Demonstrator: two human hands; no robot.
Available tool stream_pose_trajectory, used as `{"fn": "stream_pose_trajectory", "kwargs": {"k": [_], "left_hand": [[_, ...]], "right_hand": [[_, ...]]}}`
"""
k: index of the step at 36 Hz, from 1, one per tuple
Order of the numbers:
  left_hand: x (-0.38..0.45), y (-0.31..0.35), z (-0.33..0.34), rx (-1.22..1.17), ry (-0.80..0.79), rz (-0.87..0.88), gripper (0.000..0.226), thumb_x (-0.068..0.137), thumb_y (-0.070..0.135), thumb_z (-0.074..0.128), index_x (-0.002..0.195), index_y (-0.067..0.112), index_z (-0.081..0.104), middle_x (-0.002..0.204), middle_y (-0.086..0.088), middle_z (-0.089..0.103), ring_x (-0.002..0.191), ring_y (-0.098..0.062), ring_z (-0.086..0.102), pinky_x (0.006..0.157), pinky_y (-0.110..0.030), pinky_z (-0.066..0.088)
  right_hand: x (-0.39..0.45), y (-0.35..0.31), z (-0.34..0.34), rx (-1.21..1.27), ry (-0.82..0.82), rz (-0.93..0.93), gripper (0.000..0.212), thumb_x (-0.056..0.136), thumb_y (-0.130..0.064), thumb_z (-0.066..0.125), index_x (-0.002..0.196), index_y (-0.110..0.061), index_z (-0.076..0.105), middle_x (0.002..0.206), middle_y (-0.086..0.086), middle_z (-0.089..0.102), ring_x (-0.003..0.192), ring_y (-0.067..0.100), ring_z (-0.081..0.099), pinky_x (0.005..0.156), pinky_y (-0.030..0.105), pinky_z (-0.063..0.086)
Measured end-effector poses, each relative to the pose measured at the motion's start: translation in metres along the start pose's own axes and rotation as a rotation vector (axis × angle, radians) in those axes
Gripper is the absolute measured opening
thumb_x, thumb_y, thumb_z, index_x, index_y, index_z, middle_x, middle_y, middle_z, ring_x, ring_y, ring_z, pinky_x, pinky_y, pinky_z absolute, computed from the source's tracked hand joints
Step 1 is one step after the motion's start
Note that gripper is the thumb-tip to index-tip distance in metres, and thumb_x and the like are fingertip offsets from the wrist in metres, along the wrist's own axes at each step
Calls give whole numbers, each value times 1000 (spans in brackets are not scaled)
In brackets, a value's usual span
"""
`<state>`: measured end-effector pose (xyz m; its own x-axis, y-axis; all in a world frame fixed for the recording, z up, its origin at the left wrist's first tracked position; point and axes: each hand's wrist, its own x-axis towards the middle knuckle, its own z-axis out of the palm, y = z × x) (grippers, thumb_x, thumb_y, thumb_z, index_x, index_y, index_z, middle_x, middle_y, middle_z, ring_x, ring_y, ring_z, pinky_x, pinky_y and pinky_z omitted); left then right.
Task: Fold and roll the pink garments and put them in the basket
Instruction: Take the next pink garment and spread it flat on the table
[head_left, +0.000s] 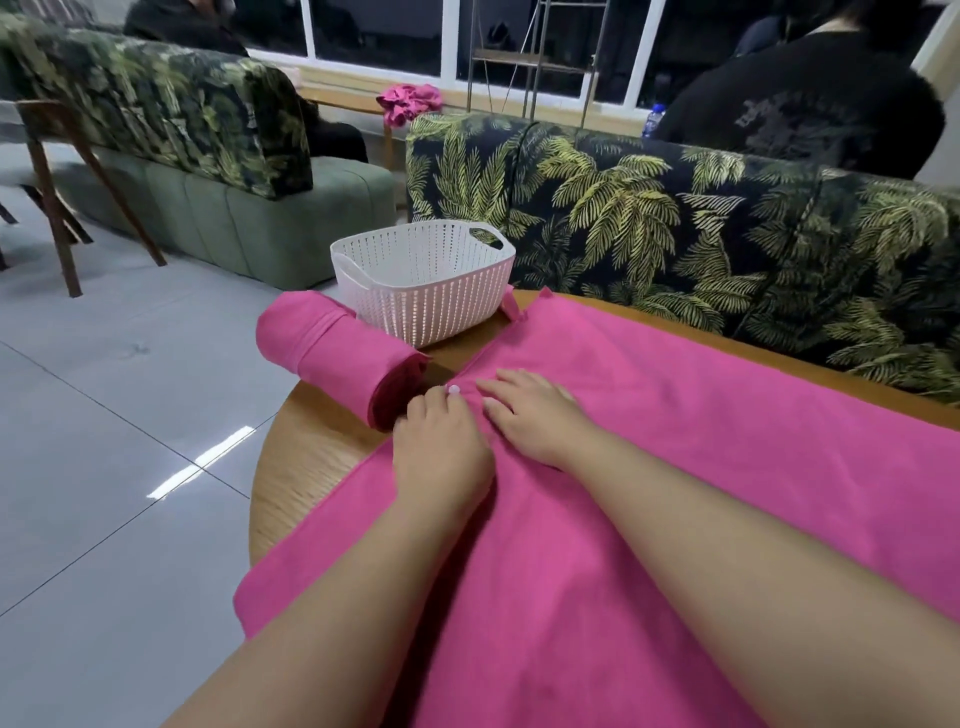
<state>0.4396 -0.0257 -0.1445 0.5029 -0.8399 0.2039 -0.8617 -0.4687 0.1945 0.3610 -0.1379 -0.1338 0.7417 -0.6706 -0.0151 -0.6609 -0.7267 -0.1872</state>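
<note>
Your left hand (441, 457) and right hand (535, 415) lie side by side on the flat pink garment (675, 415), fingers extended, palms down, gripping nothing. The garment covers most of the wooden table (311, 457) and overhangs its near edge. Just beyond your left fingertips lies a rolled pink garment (337, 353), touching the white basket (423, 280) at the table's far edge.

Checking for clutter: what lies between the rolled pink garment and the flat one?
Head view: only bare wooden table between the rolled garment and flat garment.
</note>
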Motion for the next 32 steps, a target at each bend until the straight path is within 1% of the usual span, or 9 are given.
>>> {"fn": "stream_pose_trajectory", "kwargs": {"k": [4,7,10,13,16,19,22,25,32], "left_hand": [[4,-1,13,-39,96,4,57,76,25,31,113,-3,63,98,-17,64,83,-37,61,67,-44,51],[5,0,12,-39,49,-11,60,76,27,29,116,-3,63,105,-17,64,88,-37,62,71,-45,52],[3,0,9,-68,-10,-35,71,76,30,19,129,-1,55,123,-17,59,104,-36,58,85,-46,48],[3,0,9,-87,6,-42,67,78,30,22,125,-1,58,119,-17,61,100,-37,59,82,-46,49],[5,-1,10,-83,33,-40,61,76,28,28,117,-2,63,110,-16,65,90,-37,62,73,-45,52],[6,-1,9,-92,63,-37,56,74,27,33,110,-1,66,106,-16,67,85,-36,63,67,-44,53],[7,-1,8,-87,71,-37,54,74,28,34,107,1,67,103,-13,67,83,-35,63,65,-43,54],[6,-2,8,-79,65,-42,54,74,28,35,106,1,68,102,-12,67,82,-34,63,65,-43,54],[6,-1,8,-52,57,-55,46,73,28,38,106,11,66,103,-11,66,83,-34,61,66,-43,51]], "right_hand": [[30,5,-6,-42,-12,-4,45,103,-41,25,147,-35,33,157,-7,25,143,20,21,113,45,21],[51,9,-10,-79,-17,-21,44,104,-37,28,146,-34,35,156,-8,28,141,22,25,111,47,24],[73,15,-13,-51,18,-63,40,102,-24,35,139,-30,48,146,-6,44,129,26,37,107,46,34],[86,21,-17,-91,82,-114,36,96,-10,43,125,-22,61,126,1,59,117,27,48,96,43,45],[94,24,-23,-184,97,-138,28,96,-4,45,117,-12,60,122,7,56,115,29,49,93,37,42],[102,24,-26,-223,63,-178,23,93,1,48,113,-7,56,121,13,52,111,32,53,92,39,44],[108,24,-31,-239,-16,-175,20,92,0,49,112,-4,53,122,16,50,109,33,54,88,37,44],[109,21,-39,-253,-54,-182,19,95,-8,52,113,-1,53,122,18,51,109,32,53,83,33,40],[102,23,-46,-290,-19,-195,25,96,-10,52,120,0,50,129,16,47,115,30,51,86,33,37]]}}
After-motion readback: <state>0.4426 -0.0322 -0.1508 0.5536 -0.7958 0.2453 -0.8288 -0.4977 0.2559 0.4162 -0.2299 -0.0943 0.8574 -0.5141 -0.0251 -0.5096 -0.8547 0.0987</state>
